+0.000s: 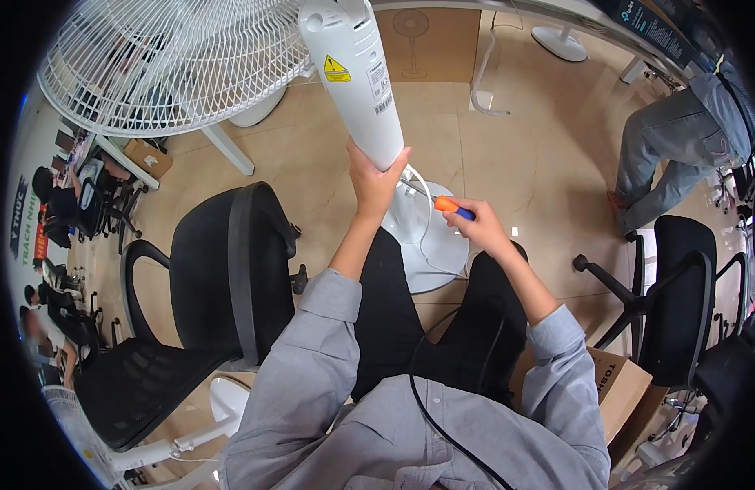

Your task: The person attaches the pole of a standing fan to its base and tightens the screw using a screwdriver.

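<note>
A white standing fan rises in front of me, its control housing (361, 98) bearing a yellow warning sticker and a barcode label. My left hand (373, 184) is wrapped round the lower end of this housing. In my right hand (485, 230) is a screwdriver (448, 204) with an orange and blue handle. Its shaft points left toward the fan just below the housing; whether the tip touches a screw is hidden. A white power cord (427, 219) loops down beside the shaft to the round fan base (435, 265), between my knees. The wire fan grille (173, 65) spreads at upper left.
A black office chair (222, 269) stands close on my left, another (679, 302) on the right. Cardboard boxes lie at the back (435, 49) and by my right side (618, 388). A person in jeans (671, 139) stands at the right. Another fan (222, 408) is at lower left.
</note>
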Demonstrator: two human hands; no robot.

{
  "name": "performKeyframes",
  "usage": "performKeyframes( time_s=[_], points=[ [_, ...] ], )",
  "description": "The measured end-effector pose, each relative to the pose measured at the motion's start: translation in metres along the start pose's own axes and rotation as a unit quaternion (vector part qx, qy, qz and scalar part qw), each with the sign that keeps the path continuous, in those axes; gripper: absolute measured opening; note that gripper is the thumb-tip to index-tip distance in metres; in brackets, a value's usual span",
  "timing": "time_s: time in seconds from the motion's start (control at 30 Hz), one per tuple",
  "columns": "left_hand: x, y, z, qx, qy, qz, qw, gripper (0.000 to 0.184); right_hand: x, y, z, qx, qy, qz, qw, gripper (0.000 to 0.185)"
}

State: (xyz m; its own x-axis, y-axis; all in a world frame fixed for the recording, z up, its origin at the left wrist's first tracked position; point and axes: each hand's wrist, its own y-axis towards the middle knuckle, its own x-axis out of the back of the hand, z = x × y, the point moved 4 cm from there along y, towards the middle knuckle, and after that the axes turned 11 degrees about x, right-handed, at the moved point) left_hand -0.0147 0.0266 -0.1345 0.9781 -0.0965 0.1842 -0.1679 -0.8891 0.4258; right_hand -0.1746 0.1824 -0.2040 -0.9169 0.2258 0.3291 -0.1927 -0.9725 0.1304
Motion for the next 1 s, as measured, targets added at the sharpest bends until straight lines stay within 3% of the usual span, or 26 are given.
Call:
performKeyframes(
  time_s=[0.07, 0.13, 0.17, 0.37, 0.43, 0.5, 0.6, 0.7, 0.8, 0.9, 0.93, 1.0],
  points=[
    [0.0, 0.0, 0.0, 0.0, 0.002, -0.001, 1.0, 0.074, -0.008, -0.006, 0.019, 0.161, -0.269, -0.025, 0.949, 0.04],
    [0.0, 0.0, 0.0, -0.005, 0.006, -0.003, 1.0, 0.073, -0.021, -0.016, 0.036, 0.263, -0.47, -0.057, 0.841, 0.043],
    [0.0, 0.001, 0.0, -0.006, 0.004, -0.002, 1.0, 0.073, -0.023, -0.018, 0.038, 0.238, -0.464, -0.048, 0.852, 0.038],
    [0.001, 0.001, 0.001, -0.004, -0.008, 0.002, 1.0, 0.073, -0.009, -0.005, 0.023, 0.154, -0.259, -0.028, 0.953, 0.042],
    [0.001, 0.002, -0.001, -0.009, 0.002, -0.001, 1.0, 0.073, -0.004, -0.002, 0.005, 0.013, 0.018, -0.004, 1.0, 0.044],
    [0.0, 0.001, -0.002, -0.011, 0.006, -0.003, 1.0, 0.072, -0.007, -0.003, 0.003, -0.1, 0.224, -0.007, 0.969, 0.042],
    [0.0, 0.001, -0.002, -0.016, 0.005, -0.003, 1.0, 0.072, -0.009, -0.001, -0.006, -0.236, 0.331, 0.014, 0.913, 0.035],
    [0.0, 0.002, 0.0, -0.011, -0.004, 0.0, 1.0, 0.072, -0.012, 0.005, -0.013, -0.257, 0.387, 0.084, 0.882, 0.031],
    [0.0, 0.002, 0.001, -0.007, -0.003, -0.002, 1.0, 0.073, -0.01, 0.004, -0.005, -0.222, 0.277, 0.064, 0.933, 0.032],
    [0.0, 0.001, 0.0, -0.009, 0.003, -0.003, 1.0, 0.074, -0.013, 0.004, -0.003, -0.025, -0.02, 0.014, 0.999, 0.03],
    [-0.001, 0.001, 0.001, -0.01, 0.005, -0.003, 1.0, 0.074, -0.013, 0.002, 0.005, 0.048, -0.152, -0.015, 0.987, 0.03],
    [-0.001, 0.0, 0.002, -0.009, 0.007, -0.006, 1.0, 0.075, -0.021, -0.005, 0.025, 0.19, -0.402, -0.073, 0.893, 0.031]
  ],
)
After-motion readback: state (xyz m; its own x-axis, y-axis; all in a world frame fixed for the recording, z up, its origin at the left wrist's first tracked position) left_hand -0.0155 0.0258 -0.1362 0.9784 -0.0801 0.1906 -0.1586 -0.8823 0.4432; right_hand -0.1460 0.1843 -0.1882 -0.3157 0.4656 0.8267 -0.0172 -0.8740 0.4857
